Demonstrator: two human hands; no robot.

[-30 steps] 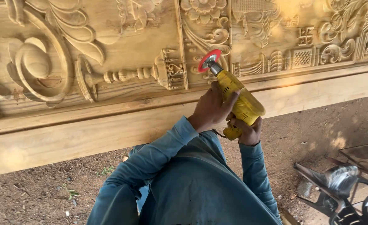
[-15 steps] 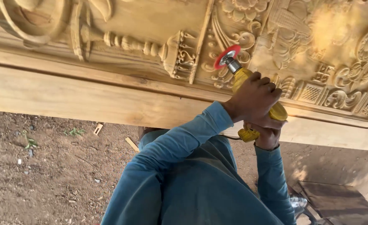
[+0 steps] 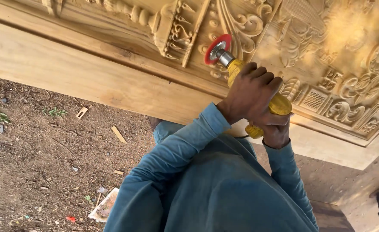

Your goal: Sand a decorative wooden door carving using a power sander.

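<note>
Head view, looking down over the person's own shoulders and blue long-sleeved top (image 3: 224,189).

Left hand (image 3: 252,96): closed around the upper body of a yellow handheld grinder (image 3: 279,104), fingers wrapped over the top of the housing, knuckles toward the camera. Firm grip; most of the tool's body is hidden beneath it.

Right hand (image 3: 276,133): lower, under the rear end of the grinder. It is curled around the tail of the housing, gripping it; only the back of the hand and the wrist show, fingers hidden behind the tool.

The grinder points up and to the left. At its tip a metal collar carries a red sanding disc (image 3: 217,48). The disc sits against the carved wooden panel (image 3: 335,51), at the lower end of a raised vertical moulding, just beside a scroll motif. Whether the disc truly touches the wood or stands a hair off cannot be told.

The panel is pale, unfinished timber, densely carved: scrolls, floral rosettes, a turned baluster shape, small lattice squares near the lower right. Bright sunlight washes out its upper right. Below the carving runs a plain wide frame board (image 3: 82,77), tilted across the view.

Bare dirt ground (image 3: 35,163) at left, scattered with wood offcuts (image 3: 118,134), small scraps and a few weeds. A crumpled paper piece (image 3: 104,205) lies near the left elbow.
</note>
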